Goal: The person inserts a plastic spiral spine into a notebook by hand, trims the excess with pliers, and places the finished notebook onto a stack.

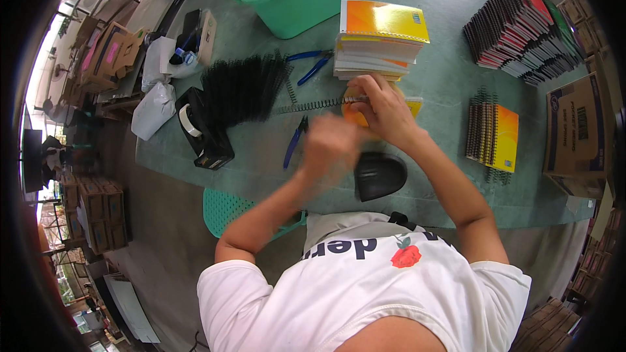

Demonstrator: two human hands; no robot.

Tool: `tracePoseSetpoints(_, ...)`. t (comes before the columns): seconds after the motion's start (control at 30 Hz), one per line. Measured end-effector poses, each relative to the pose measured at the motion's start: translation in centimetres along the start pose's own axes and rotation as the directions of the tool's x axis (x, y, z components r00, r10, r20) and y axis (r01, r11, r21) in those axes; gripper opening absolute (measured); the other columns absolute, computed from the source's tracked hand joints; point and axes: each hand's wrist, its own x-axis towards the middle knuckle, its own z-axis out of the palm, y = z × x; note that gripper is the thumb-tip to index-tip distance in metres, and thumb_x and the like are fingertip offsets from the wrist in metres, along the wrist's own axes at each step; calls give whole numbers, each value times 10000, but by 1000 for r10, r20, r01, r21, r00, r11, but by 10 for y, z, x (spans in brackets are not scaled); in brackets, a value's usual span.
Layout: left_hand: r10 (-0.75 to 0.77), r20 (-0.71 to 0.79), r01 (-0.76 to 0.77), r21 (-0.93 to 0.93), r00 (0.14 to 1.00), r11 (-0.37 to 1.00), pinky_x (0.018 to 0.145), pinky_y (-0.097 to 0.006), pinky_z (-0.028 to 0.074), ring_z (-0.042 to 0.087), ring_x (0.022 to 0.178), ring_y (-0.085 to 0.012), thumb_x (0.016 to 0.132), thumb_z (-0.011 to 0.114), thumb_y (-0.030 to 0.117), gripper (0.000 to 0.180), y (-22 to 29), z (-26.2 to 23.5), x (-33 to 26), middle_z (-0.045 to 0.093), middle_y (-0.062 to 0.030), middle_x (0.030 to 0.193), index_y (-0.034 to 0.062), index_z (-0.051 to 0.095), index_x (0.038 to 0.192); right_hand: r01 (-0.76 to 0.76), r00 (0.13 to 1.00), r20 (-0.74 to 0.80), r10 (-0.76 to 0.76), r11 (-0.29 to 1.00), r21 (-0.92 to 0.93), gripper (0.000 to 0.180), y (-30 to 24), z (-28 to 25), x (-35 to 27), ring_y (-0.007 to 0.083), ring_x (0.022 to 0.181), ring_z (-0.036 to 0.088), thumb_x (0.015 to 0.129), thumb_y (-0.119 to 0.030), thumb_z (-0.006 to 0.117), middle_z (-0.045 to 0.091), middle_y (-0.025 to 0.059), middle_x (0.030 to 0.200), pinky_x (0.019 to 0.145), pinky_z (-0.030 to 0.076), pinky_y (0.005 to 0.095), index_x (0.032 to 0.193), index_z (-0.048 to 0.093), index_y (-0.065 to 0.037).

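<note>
My right hand (386, 109) is closed, its fingers pinching one end of a thin black spiral coil (316, 105). The coil stretches leftward over the table, toward a heap of black spiral coils (241, 88). Motion smears my left hand (332, 143), which is just below the coil; its fingers cannot be made out. Under my right hand lies something round and orange (352, 115), partly covered, beside a yellow notebook (414, 105) that is mostly hidden. Beyond my right hand stands a stack of yellow-orange notebooks (383, 21). Blue-handled pliers (295, 143) rest left of my left hand.
More blue-handled pliers (314, 65) lie near the notebook stack. A black tape dispenser (202, 130) stands left, a green bin (306, 0) at the back. Spiral-bound notebooks (505, 137), a taller notebook pile (521, 32) and a carton (577, 133) occupy the right. A black scoop-shaped thing (380, 176) sits near me.
</note>
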Motion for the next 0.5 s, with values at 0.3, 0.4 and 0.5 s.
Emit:
tracePoseSetpoints(0.3,31,500,178,-363,865,915,755,-426,474,595,927,-324,779,666,176,448,36,36,-8,590,-154,1020,145,541,1208,-31,999,-40,21,963,-267,166,0,-13,-16,310,852,591,797,-123,637,617,85,866,758,469,400,956,612,-85)
tracePoseSetpoints(0.4,-279,-58,224,-450,959,864,767,-408,483,593,912,-321,741,668,54,394,13,-13,8,579,-141,1015,93,566,1120,-99,994,18,111,943,-319,169,17,-38,-34,301,832,600,805,-151,644,641,81,867,741,480,388,963,653,-92)
tracePoseSetpoints(0.5,-200,-300,117,-273,933,955,694,-380,491,578,805,-294,724,670,7,372,-11,-27,21,545,-120,915,109,570,1068,-173,984,25,178,977,-127,189,19,-36,-35,288,821,608,812,-161,648,661,77,882,724,486,376,988,673,-99)
